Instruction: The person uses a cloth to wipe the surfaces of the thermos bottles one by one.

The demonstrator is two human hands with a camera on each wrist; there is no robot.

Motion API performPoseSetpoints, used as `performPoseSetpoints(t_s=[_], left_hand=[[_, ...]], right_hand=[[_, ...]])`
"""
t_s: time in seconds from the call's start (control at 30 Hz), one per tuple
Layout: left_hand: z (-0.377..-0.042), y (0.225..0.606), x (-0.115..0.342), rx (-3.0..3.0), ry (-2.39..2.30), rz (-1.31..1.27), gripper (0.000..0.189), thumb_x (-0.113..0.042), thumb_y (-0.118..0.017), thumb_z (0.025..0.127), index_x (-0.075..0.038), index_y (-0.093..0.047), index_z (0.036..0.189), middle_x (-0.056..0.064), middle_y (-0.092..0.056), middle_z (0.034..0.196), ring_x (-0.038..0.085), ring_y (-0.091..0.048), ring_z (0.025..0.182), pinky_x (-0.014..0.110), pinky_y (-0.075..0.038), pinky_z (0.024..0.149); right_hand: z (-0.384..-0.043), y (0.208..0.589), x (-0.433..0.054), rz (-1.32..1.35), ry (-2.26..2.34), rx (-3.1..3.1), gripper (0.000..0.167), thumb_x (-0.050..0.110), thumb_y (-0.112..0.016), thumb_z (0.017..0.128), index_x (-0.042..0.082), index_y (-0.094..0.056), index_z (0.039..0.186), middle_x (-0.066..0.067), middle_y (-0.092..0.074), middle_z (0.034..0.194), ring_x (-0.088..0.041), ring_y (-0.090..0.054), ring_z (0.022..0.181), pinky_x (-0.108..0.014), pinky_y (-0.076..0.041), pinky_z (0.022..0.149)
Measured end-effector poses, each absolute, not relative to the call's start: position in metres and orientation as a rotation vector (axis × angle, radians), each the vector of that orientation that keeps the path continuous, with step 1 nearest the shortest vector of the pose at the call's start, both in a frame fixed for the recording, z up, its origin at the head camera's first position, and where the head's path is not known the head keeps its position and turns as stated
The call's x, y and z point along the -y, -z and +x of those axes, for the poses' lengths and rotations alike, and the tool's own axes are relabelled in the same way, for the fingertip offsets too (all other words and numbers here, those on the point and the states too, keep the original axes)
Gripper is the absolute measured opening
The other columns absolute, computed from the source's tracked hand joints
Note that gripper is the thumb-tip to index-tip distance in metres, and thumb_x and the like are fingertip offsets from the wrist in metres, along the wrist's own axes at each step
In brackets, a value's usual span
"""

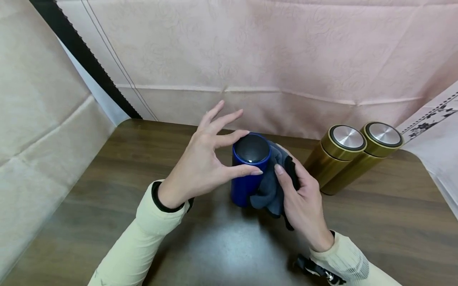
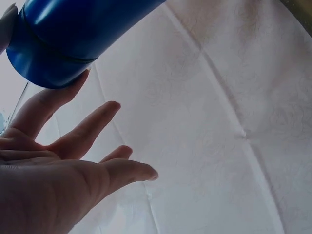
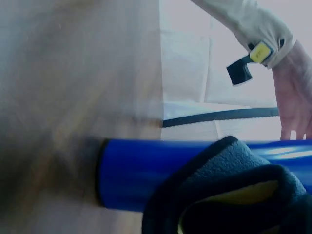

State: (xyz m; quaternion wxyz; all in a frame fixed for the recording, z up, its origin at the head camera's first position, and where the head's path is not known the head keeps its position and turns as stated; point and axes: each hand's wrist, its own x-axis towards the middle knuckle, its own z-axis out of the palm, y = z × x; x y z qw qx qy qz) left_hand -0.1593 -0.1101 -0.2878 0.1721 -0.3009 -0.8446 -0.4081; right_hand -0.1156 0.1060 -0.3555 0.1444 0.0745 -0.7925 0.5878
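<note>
A blue thermos bottle (image 1: 245,186) with a dark glossy top stands upright on the table. My left hand (image 1: 204,159) holds it near the top between thumb and index finger, the other fingers stretched out and apart. In the left wrist view the left hand (image 2: 63,146) has its index finger against the rim of the bottle (image 2: 87,29). My right hand (image 1: 304,194) grips a bunched grey-blue cloth (image 1: 272,186) with dark edging, against the bottle's right side. The right wrist view shows the folded cloth (image 3: 219,170) covering part of the bottle (image 3: 131,173).
Two gold thermos bottles, a nearer one (image 1: 329,159) and a farther one (image 1: 373,155), stand with silver-topped lids to the right of my right hand. The wooden table (image 1: 107,206) ends at a pale cloth backdrop (image 1: 250,51) behind and at the sides.
</note>
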Motion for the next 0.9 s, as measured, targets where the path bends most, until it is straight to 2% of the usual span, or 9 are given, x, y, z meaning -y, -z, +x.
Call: performPoseSetpoints(t_s=[0.23,0.3,0.4,0.53,0.63,0.8,0.9], left_hand=[[-0.156,0.286,0.11,2.446,1.16,-0.828,0.062,-0.041,-0.095,0.068,-0.012,-0.077,0.12,0.001,-0.053,0.153,0.021,-0.018,0.158,0.06,-0.026,0.123],[-0.155,0.286,0.11,2.45,1.16,-0.83,0.062,-0.04,-0.095,0.069,-0.013,-0.076,0.121,0.001,-0.053,0.153,0.02,-0.017,0.158,0.06,-0.026,0.124],[-0.155,0.285,0.111,2.449,1.157,-0.83,0.06,-0.04,-0.095,0.069,-0.014,-0.076,0.121,0.001,-0.053,0.153,0.02,-0.017,0.158,0.06,-0.025,0.124],[-0.155,0.286,0.111,2.451,1.157,-0.826,0.06,-0.04,-0.095,0.07,-0.015,-0.076,0.121,0.002,-0.054,0.151,0.021,-0.017,0.158,0.059,-0.026,0.124],[-0.156,0.287,0.11,2.455,1.153,-0.83,0.059,-0.04,-0.094,0.07,-0.016,-0.076,0.121,0.002,-0.054,0.15,0.022,-0.017,0.158,0.059,-0.025,0.124],[-0.154,0.287,0.11,2.453,1.136,-0.824,0.059,-0.039,-0.094,0.071,-0.015,-0.076,0.122,0.003,-0.056,0.148,0.024,-0.018,0.157,0.058,-0.025,0.124],[-0.153,0.287,0.111,2.461,1.128,-0.816,0.061,-0.039,-0.094,0.071,-0.014,-0.075,0.123,0.002,-0.057,0.147,0.024,-0.018,0.157,0.057,-0.025,0.125]], right_hand=[[-0.138,0.359,-0.11,0.363,-1.744,2.394,0.036,0.032,-0.047,0.11,0.037,-0.053,0.145,0.008,-0.063,0.138,-0.008,-0.059,0.121,-0.015,-0.047,0.101],[-0.144,0.36,-0.112,0.398,-1.797,2.445,0.037,0.036,-0.043,0.11,0.037,-0.05,0.147,0.006,-0.061,0.139,-0.01,-0.057,0.123,-0.018,-0.046,0.103],[-0.155,0.362,-0.114,0.455,-1.895,2.526,0.038,0.04,-0.037,0.112,0.036,-0.047,0.148,0.004,-0.058,0.141,-0.014,-0.053,0.126,-0.031,-0.043,0.11],[-0.168,0.37,-0.112,0.531,-2.013,2.64,0.046,0.047,-0.029,0.111,0.042,-0.03,0.157,0.01,-0.036,0.162,-0.015,-0.032,0.15,-0.054,-0.024,0.125],[-0.172,0.381,-0.112,0.542,-2.055,2.725,0.05,0.054,-0.024,0.11,0.047,-0.019,0.159,0.016,-0.02,0.168,-0.013,-0.015,0.157,-0.056,-0.011,0.129],[-0.169,0.395,-0.118,0.528,-1.949,2.897,0.048,0.053,-0.025,0.11,0.051,-0.018,0.158,0.014,-0.023,0.168,-0.015,-0.017,0.157,-0.057,-0.014,0.128],[-0.161,0.398,-0.124,0.561,-1.756,2.958,0.049,0.046,-0.029,0.112,0.045,-0.019,0.16,0.007,-0.027,0.168,-0.021,-0.023,0.156,-0.06,-0.02,0.126]])
